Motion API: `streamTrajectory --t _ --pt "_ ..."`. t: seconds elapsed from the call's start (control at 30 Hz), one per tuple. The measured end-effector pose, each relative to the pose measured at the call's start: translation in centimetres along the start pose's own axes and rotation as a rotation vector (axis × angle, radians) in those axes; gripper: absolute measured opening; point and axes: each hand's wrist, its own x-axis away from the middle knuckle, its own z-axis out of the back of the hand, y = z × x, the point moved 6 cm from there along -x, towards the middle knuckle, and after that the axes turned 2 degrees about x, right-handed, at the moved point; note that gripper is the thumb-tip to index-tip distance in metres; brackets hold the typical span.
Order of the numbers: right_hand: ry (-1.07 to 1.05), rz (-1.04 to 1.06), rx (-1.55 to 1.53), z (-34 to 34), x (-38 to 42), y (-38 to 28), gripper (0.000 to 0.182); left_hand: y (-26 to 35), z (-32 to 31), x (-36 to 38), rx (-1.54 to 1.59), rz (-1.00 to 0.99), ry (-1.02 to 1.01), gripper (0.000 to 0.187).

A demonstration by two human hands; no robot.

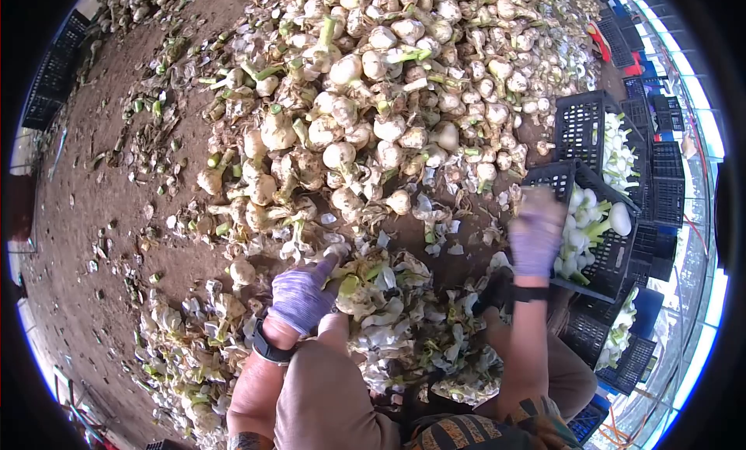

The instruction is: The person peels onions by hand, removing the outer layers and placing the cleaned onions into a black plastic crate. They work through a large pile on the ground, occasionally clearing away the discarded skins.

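Observation:
My left hand [301,298], in a purple knit glove with a watch at the wrist, reaches to the near edge of the heap. Its fingers are closed on a pale garlic bulb [337,250], partly hidden by them. My right hand [538,236], gloved alike and with a black wristband, is smeared by motion. It is beside the black crate [604,283] of cleaned white bulbs with green stems [579,228]; whether it holds anything does not show. Peeled skins and leaves [388,310] lie piled between my legs.
A big heap of dirty, unpeeled bulbs [342,155] spreads ahead on bare soil. More black crates [579,127] line the right side, several with cleaned bulbs. Another crate [56,73] stands far left. Cut stems and scraps [151,108] litter the soil.

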Motion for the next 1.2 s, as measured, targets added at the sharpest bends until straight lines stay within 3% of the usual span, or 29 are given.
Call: streamTrajectory --t 0.03,0.07,0.1,0.17,0.2,0.23,0.3,0.33,0.37,0.4,0.5,0.57,0.6,0.63,0.7,0.77,0.83,0.87,1.03,1.1,1.13,1.17,1.2 --pt "0.248 -0.104 0.535 -0.5 0.0 3.5 0.044 0.4 0.9 0.0 0.027 0.031 0.053 0.04" --pt "0.113 0.023 0.873 -2.3 -0.5 6.7 0.039 0.9 1.6 0.4 0.036 -0.038 0.161 0.039" --pt "-0.017 -0.031 1.043 -3.5 -1.1 10.3 0.038 1.4 2.6 1.0 0.01 -0.065 0.269 0.042" --pt "-0.199 0.086 1.661 -5.7 -2.1 16.0 0.043 1.8 4.4 2.0 0.1 -0.058 0.273 0.044" --pt "-0.241 0.212 1.783 -5.9 -1.9 17.7 0.044 2.1 5.4 2.2 0.169 -0.15 0.399 0.037" --pt "-0.282 0.347 1.901 -5.7 -1.8 19.2 0.045 1.6 5.1 2.0 0.166 -0.144 0.4 0.037" --pt "-0.301 0.399 1.837 -4.8 -2.0 19.8 0.041 0.1 3.4 0.8 0.556 -0.044 0.247 0.024" --pt "-0.173 0.083 1.398 -2.4 -1.7 20.0 0.039 -0.1 2.2 0.1 0.727 0.067 0.203 0.015" --pt "-0.045 -0.206 0.943 -0.9 -0.7 20.3 0.037 -0.2 0.7 -1.1 0.732 -0.021 0.244 0.019" --pt "0.114 -0.413 0.769 -2.1 0.9 19.1 0.037 -0.1 -0.9 -2.4 0.784 -0.029 0.202 0.028" --pt "0.141 -0.469 0.24 -4.7 4.2 18.6 0.034 0.5 -5.6 -5.6 0.917 -0.033 0.178 0.047" --pt "0.07 -0.54 0.19 -5.8 5.6 19.7 0.025 0.5 -7.8 -6.7 1.206 -0.048 0.177 0.074" --pt "0.144 -0.671 0.246 -7.4 6.9 19.0 0.025 0.8 -6.8 -6.3 1.119 0.01 0.133 0.073" --pt "0.139 -0.674 0.239 -7.1 7.0 19.0 0.025 1.0 -5.7 -6.0 1.03 0.065 0.091 0.072" --pt "-0.054 -0.396 0.612 -8.4 6.0 17.3 0.024 0.3 -5.8 -5.4 1.003 0.025 0.12 0.07" --pt "-0.023 -0.469 0.599 -8.5 6.3 17.1 0.024 0.4 -5.4 -4.7 0.983 -0.013 0.136 0.068" --pt "-0.117 -0.353 0.53 -8.0 6.0 18.5 0.026 2.4 -3.2 -3.7 0.528 -0.153 0.237 0.063" --pt "-0.177 -0.327 0.705 -9.5 5.9 17.5 0.029 2.4 -3.3 -3.6 0.552 -0.149 0.277 0.062" --pt "-0.134 -0.38 0.791 -9.6 6.3 16.7 0.031 2.1 -3.1 -2.7 0.437 -0.191 0.31 0.055" --pt "-0.136 -0.394 0.818 -9.6 6.3 16.5 0.031 0.7 -4.7 -3.1 0.909 -0.01 0.185 0.055" --pt "-0.209 -0.263 0.864 -9.3 6.2 16.5 0.032 0.5 -5.6 -3.4 1.242 0.046 0.058 0.056" --pt "-0.282 -0.131 0.907 -9.8 6.2 16.0 0.032 0.1 -5.5 -3.3 1.243 0.046 0.058 0.056" --pt "-0.283 -0.13 0.908 -9.6 6.3 15.8 0.032 0.1 -5.6 -3.3 1.46 0.024 -0.021 0.055"
